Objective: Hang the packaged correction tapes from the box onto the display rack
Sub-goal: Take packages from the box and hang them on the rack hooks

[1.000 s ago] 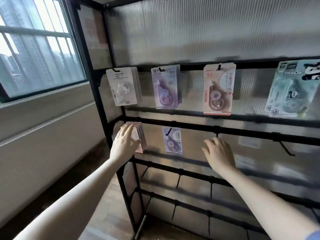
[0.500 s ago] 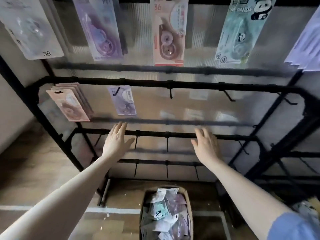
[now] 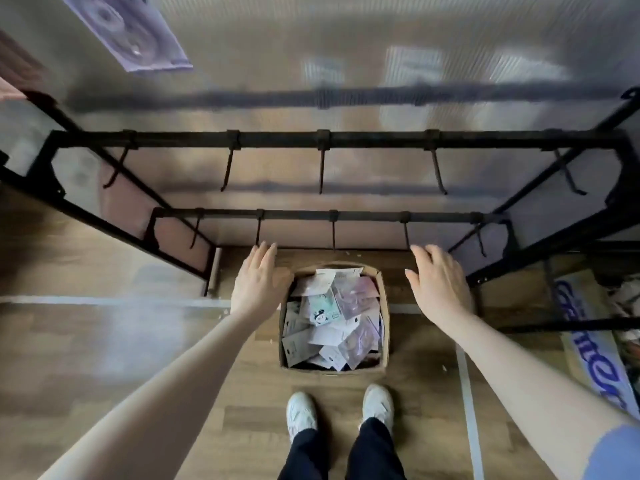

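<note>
Hovering over box (image 3: pixel 383 303) on floor: left hand (image 3: pixel 259 284) and right hand (image 3: pixel 437 285), fingers spread, holding nothing. Packets (image 3: pixel 333 317) heaped inside box. One purple packet (image 3: pixel 128 32) hung; lower rack hooks (image 3: pixel 322 169) bare. Most of job remains.

large blue lettering on white carton (image 3: pixel 595 351) at right, cut off, unreadable.

Blue sleeve (image 3: pixel 611 452), blk trousers (image 3: pixel 341 452), wht shoes (image 3: pixel 302 410).
</note>
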`<state>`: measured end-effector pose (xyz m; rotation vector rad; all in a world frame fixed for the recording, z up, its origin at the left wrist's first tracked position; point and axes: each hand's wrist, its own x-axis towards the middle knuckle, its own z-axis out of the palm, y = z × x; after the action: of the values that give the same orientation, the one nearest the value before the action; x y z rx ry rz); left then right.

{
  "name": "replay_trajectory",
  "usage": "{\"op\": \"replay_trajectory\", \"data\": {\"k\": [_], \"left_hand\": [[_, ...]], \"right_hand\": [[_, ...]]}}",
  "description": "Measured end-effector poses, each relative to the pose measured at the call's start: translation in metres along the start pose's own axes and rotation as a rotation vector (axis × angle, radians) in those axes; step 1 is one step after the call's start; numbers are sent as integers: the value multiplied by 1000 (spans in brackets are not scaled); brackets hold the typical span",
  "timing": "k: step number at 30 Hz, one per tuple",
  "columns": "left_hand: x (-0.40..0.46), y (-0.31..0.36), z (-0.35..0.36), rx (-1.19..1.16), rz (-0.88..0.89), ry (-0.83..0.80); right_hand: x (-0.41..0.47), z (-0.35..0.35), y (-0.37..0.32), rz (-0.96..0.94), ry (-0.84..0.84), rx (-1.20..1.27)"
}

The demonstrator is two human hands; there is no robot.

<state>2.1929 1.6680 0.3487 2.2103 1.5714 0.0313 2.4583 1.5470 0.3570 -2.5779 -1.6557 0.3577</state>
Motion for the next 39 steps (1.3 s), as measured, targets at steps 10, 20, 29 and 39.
{"op": "replay_trajectory", "data": {"k": [10,20,29,39], "left_hand": [[-9,-67,184,18,-128,-231],[-12,-98,353,104,0,-480],[7,-104,416,183,110,-412],[25,-112,437,396,364,-275]], "right_hand": [[0,186,36,42,-225,33],[-6,315,59,27,-331,-38],[-2,365,77,-46,-175,-81],[-2,401,69,-306,-93,-99]]}}
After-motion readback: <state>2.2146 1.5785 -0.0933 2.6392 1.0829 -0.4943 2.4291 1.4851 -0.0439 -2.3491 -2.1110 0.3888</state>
